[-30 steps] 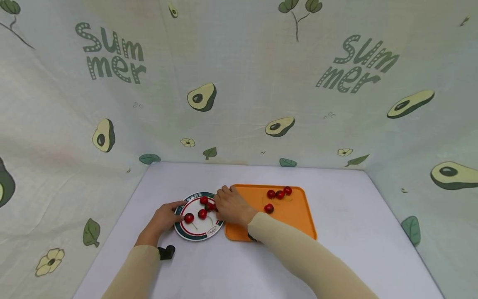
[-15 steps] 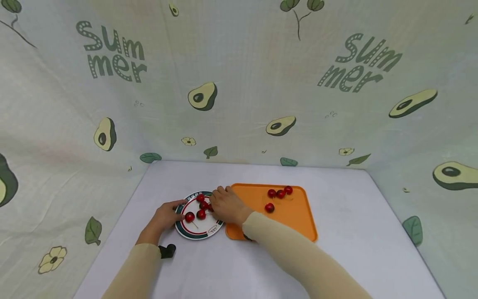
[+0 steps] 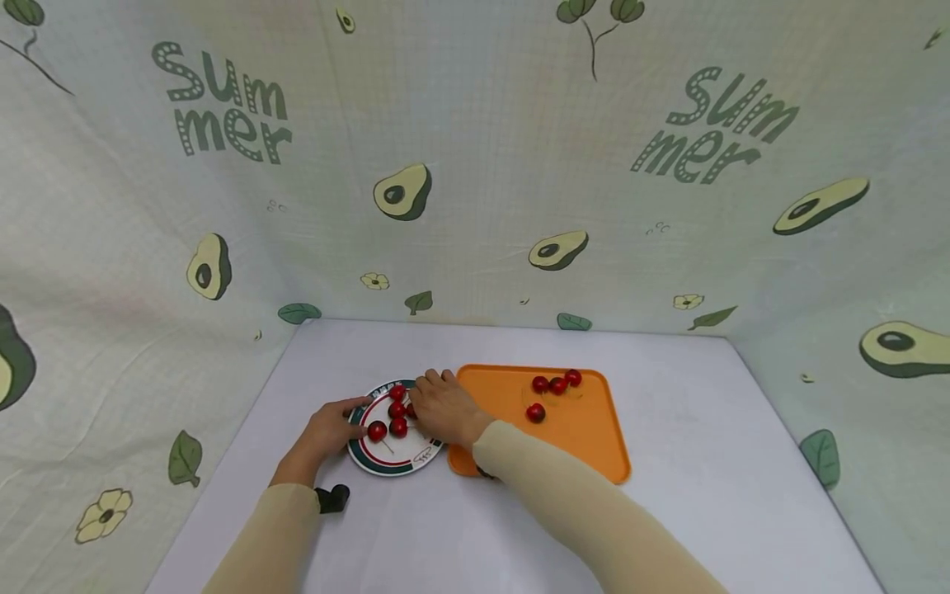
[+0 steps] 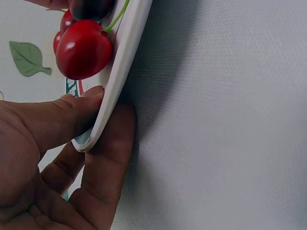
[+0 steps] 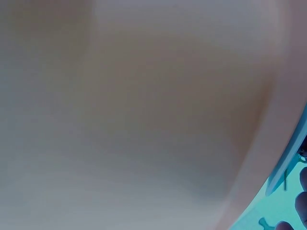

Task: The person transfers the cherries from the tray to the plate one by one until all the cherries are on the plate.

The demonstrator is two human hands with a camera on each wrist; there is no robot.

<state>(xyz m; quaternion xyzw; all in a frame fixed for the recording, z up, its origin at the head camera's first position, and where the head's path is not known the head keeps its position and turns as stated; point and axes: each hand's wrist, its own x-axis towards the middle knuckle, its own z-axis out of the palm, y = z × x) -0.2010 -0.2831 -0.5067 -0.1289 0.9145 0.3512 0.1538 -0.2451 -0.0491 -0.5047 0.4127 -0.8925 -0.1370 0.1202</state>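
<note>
My left hand [image 3: 326, 433] grips the left rim of a round white plate [image 3: 393, 469] with a green border. In the left wrist view the thumb [image 4: 72, 112] lies on top of the rim and the fingers are beneath. Several red cherries [image 3: 377, 431] lie on the plate, some with green stems. My right hand [image 3: 445, 408] is over the plate's right side, holding a cherry [image 3: 411, 410] at its fingertips, partly covered. The right wrist view is mostly blurred, with only fingertips [image 5: 301, 206] and the plate edge [image 5: 288, 160] at its right side.
An orange tray [image 3: 571, 445] is to the right of the plate, its left part under my right forearm. Several cherries [image 3: 557, 385] lie in its upper part. The white table [image 3: 683, 412] meets a printed cloth [image 3: 475, 190] at the back.
My right hand has shifted slightly left over the plate, along with the cherry at its fingertips. Cherries on the plate have moved left as well. My left hand has stayed on the rim.
</note>
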